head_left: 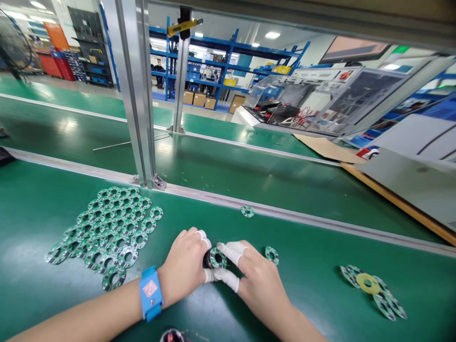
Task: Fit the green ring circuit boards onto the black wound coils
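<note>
Near the front centre, my left hand, with white finger covers and a blue wrist strap, grips a dark round part from the left. A green ring-shaped circuit board sits on that part, facing up. My right hand, also in white finger covers, pinches the ring board's right edge between thumb and fingers. Many similar ring boards lie in a flat cluster to the left. One loose ring board rests just beyond my right hand, and another lies by the metal rail.
Several ring boards with a yellow ring lie at the right. A metal post rises behind the cluster. At the bottom edge is a round part with reddish windings. A grey panel stands at the far right.
</note>
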